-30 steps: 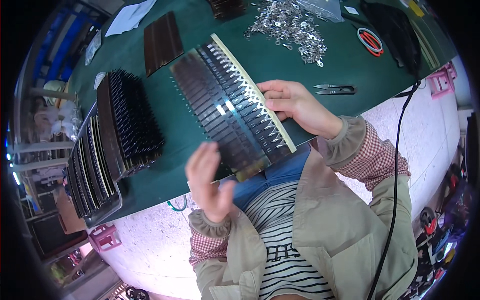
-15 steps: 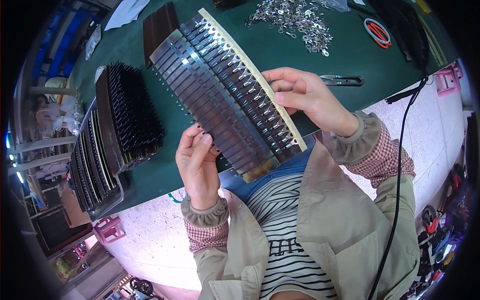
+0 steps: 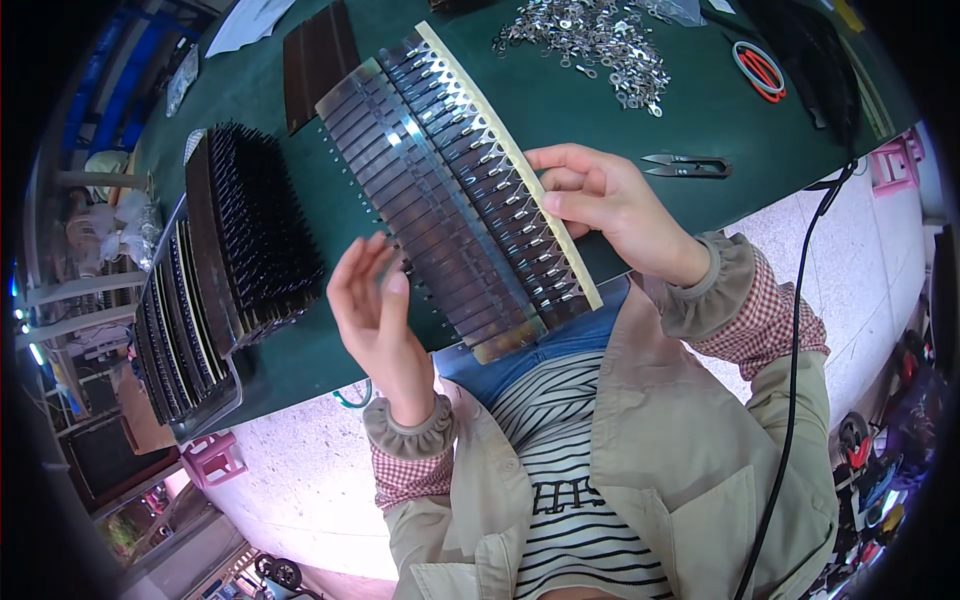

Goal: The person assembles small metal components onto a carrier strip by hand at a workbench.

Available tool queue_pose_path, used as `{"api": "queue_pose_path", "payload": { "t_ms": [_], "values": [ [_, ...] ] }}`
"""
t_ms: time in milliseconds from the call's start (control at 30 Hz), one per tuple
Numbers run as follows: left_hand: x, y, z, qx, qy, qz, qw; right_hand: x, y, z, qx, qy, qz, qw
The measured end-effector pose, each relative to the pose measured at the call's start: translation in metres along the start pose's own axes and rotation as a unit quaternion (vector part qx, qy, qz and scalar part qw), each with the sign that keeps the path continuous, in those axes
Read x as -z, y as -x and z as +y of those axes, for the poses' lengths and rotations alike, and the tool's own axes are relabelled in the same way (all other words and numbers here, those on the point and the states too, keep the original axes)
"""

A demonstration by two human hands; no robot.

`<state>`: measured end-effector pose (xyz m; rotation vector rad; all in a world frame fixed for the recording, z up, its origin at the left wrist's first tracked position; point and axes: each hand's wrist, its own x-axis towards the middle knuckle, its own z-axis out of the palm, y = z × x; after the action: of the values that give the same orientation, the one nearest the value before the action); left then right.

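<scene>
A brown, glossy ribbed panel (image 3: 420,200) tilts across the middle, above the table edge nearest me. Along its right side runs a cream strip (image 3: 510,150) with a row of small metal ring terminals (image 3: 490,150) beside it. My right hand (image 3: 615,205) pinches this strip between thumb and fingers around its middle. My left hand (image 3: 375,310) is at the panel's lower left edge, fingers apart and curved; thumb and fingertips are close to the edge, and whether they touch it I cannot tell. Small dark pins stick out along that edge.
On the green table (image 3: 690,210) lie a pile of loose metal terminals (image 3: 600,45), thread snips (image 3: 690,166), and red and white rings (image 3: 758,70). A flat brown panel (image 3: 318,65) lies at the back. On the left, a bristly black stack (image 3: 262,215) stands by a rack of similar panels (image 3: 185,330).
My left hand has loosened from the panel's edge and drawn left, its fingers spreading. The panel's top has shifted slightly right. My right hand keeps its hold on the strip.
</scene>
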<state>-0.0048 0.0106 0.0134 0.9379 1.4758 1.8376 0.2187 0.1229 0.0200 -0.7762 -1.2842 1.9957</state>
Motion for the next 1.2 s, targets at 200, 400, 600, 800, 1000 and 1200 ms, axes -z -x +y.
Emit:
{"api": "queue_pose_path", "payload": {
  "t_ms": [200, 400, 600, 800, 1000, 1200],
  "values": [
    [0.016, 0.024, 0.005, -0.292, -0.335, -0.28, 0.851, 0.006, -0.007, 0.008, -0.021, -0.007, 0.018, 1.0],
    [0.01, 0.026, -0.013, -0.326, -0.373, -0.377, 0.782, 0.008, -0.008, 0.011, -0.064, -0.021, 0.023, 0.997],
    [0.015, 0.025, -0.019, -0.365, -0.375, -0.374, 0.766, 0.029, -0.018, -0.025, -0.148, 0.161, -0.015, 0.976],
    [0.009, 0.025, -0.02, -0.362, -0.354, -0.36, 0.783, 0.036, -0.05, -0.02, 0.235, 0.571, -0.008, 0.787],
    [0.009, 0.027, -0.017, -0.344, -0.349, -0.36, 0.794, 0.038, -0.112, -0.01, 0.303, 0.688, 0.005, 0.66],
    [0.008, 0.026, -0.02, -0.349, -0.346, -0.354, 0.795, 0.042, -0.134, -0.006, 0.323, 0.714, 0.008, 0.622]
  ]
}}
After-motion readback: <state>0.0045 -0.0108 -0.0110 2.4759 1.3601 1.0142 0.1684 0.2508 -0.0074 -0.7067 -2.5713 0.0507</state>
